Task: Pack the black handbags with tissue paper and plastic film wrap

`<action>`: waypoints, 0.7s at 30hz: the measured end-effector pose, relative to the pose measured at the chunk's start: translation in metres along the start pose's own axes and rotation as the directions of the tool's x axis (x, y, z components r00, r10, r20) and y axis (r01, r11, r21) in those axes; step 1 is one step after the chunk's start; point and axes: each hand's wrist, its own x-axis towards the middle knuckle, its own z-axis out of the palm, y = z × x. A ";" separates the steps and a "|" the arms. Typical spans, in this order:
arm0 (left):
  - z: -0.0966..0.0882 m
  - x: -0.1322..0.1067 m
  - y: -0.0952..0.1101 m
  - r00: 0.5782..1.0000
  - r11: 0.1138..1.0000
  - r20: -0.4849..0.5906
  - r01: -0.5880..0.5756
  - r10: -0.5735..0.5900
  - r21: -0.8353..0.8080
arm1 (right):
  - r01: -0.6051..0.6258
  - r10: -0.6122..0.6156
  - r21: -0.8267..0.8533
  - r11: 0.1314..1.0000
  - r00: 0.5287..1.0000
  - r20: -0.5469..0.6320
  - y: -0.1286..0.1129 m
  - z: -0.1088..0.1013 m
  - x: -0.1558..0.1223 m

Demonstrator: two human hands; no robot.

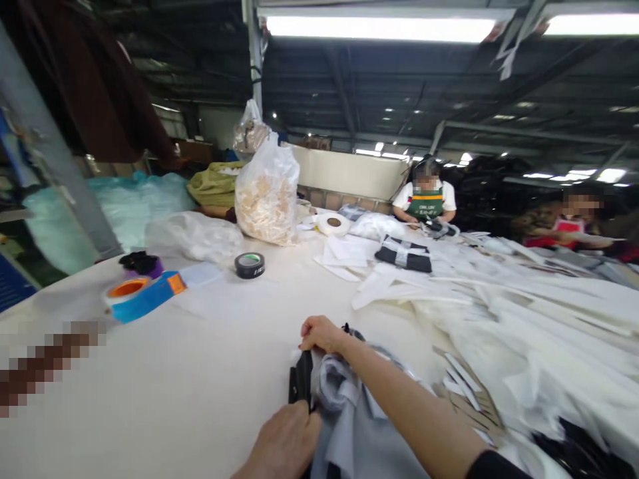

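Observation:
My left hand [284, 442] lies at the bottom edge with fingers curled onto a black fabric piece [300, 379] next to a grey garment [354, 419]. My right hand [322, 332] reaches across the grey garment from the right. Its fingers are closed in a fist-like pinch at the garment's far edge. The garment lies bunched on the white table [200, 372] under my right forearm.
A black tape roll [249, 265], a blue tape dispenser [140, 296], a clear bag of beige scraps [267, 193] and a white tape roll [333, 223] stand further back. Heaps of white fabric strips [524, 319] fill the right. Two other people work at the far end.

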 end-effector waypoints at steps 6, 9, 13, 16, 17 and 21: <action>0.016 0.016 -0.007 0.972 0.913 -0.069 0.184 -0.223 -0.365 | 0.008 -0.009 -0.148 0.989 1.000 -0.005 -0.004 0.003 -0.003; 0.017 0.019 -0.007 0.985 0.732 -0.072 0.069 -0.160 -0.678 | 0.043 -0.046 -0.236 0.971 0.999 -0.006 -0.014 -0.003 -0.007; 0.019 0.017 -0.003 0.971 0.320 0.016 0.094 -0.239 -0.943 | 0.135 -0.175 -0.339 0.931 0.981 -0.090 -0.039 -0.020 -0.042; 0.022 0.013 -0.001 0.951 0.193 0.049 0.112 -0.305 -0.975 | 0.237 -0.320 -0.377 0.895 0.931 -0.173 -0.045 -0.026 -0.105; 0.023 0.013 -0.001 0.946 0.147 0.055 0.107 -0.321 -0.983 | 0.280 -0.361 -0.383 0.880 0.919 -0.158 -0.040 -0.024 -0.131; 0.022 0.012 0.001 0.931 -0.005 0.070 0.073 -0.358 -0.997 | 0.587 -0.695 -0.488 0.646 0.716 -0.059 0.011 0.000 -0.217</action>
